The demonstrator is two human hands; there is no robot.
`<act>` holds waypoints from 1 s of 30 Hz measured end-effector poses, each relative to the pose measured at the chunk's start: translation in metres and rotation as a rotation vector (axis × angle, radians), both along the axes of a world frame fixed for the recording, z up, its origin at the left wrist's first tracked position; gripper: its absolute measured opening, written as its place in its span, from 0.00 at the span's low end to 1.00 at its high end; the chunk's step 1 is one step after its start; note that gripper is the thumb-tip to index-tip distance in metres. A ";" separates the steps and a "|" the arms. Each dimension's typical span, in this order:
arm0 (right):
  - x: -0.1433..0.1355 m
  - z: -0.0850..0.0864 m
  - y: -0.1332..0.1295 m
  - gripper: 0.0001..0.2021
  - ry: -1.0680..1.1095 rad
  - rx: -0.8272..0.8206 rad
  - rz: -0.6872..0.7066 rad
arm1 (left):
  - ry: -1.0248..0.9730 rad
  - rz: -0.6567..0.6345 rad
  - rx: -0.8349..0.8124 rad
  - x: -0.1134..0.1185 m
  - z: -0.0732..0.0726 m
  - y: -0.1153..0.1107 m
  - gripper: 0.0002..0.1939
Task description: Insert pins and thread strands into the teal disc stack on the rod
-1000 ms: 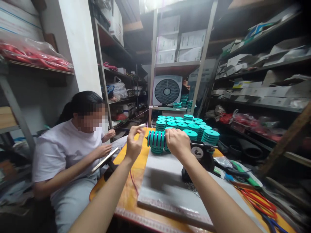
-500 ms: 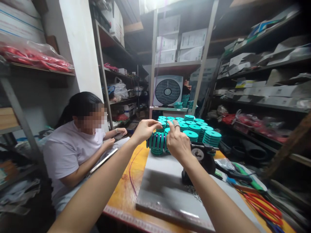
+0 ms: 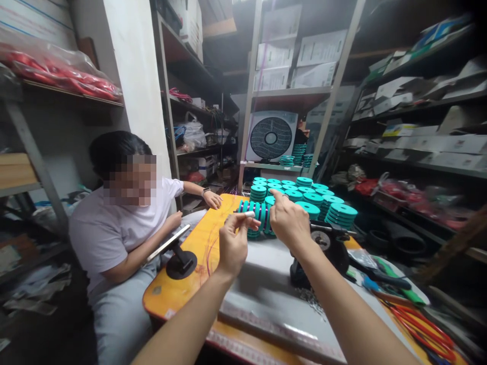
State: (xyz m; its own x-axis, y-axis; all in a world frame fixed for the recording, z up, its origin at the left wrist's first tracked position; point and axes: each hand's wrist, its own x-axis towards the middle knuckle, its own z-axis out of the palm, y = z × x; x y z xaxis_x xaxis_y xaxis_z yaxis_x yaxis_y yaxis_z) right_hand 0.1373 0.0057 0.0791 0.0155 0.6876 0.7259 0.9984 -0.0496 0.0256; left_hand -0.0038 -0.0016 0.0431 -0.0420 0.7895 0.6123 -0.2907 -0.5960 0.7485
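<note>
My left hand (image 3: 235, 241) pinches a small white stick-like piece (image 3: 249, 214) between thumb and fingers, just in front of a row of teal spools (image 3: 258, 210) wound with dark purple line. The row lies sideways, in line with a black winding machine (image 3: 323, 248). At the row's right end is my right hand (image 3: 291, 218), index finger stretched forward and the other fingers curled. Whatever its curled fingers grip, if anything, is hidden. Behind both hands stand several stacks of teal spools (image 3: 340, 212).
A co-worker (image 3: 125, 228) sits at left, one hand on the orange table (image 3: 160, 294). Beside them is a tablet on a round-based stand (image 3: 181, 264). A grey board (image 3: 262, 284) lies under the machine. Orange-handled tools (image 3: 422, 324) lie at right; a box fan (image 3: 271, 137) stands behind.
My left hand has come down and toward me with the white piece, away from the right hand. The co-worker's arm now reaches onto the table. The view has shifted left.
</note>
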 end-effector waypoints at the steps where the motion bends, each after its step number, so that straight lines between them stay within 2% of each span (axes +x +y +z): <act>1: 0.000 0.000 0.000 0.23 0.000 0.002 -0.002 | 0.001 0.049 -0.013 0.002 -0.010 -0.003 0.09; 5: 0.000 -0.001 0.001 0.22 0.002 0.004 -0.007 | -0.037 0.165 -0.074 0.011 -0.039 -0.004 0.09; 9: -0.001 0.000 0.003 0.22 0.010 -0.003 -0.011 | -0.129 0.161 -0.108 0.018 -0.052 0.005 0.09; 16: -0.002 0.001 0.001 0.23 0.030 -0.019 -0.018 | -0.157 0.096 -0.160 0.014 -0.052 0.017 0.10; 20: -0.003 0.001 0.000 0.22 0.034 -0.013 0.001 | -0.171 0.059 -0.151 0.003 -0.052 0.005 0.09; 25: -0.002 0.000 0.000 0.22 0.036 -0.001 0.023 | -0.332 0.032 -0.156 -0.018 -0.055 -0.019 0.09; 30: 0.000 -0.001 0.002 0.22 0.027 0.005 0.039 | -0.392 0.093 -0.126 -0.033 -0.057 -0.028 0.07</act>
State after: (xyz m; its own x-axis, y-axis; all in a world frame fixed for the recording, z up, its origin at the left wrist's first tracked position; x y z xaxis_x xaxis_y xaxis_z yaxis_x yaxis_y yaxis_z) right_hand 0.1369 0.0072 0.0777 0.0082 0.6848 0.7287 0.9999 -0.0103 -0.0016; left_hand -0.0367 -0.0299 -0.0135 -0.3270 0.8393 0.4344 -0.5172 -0.5436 0.6610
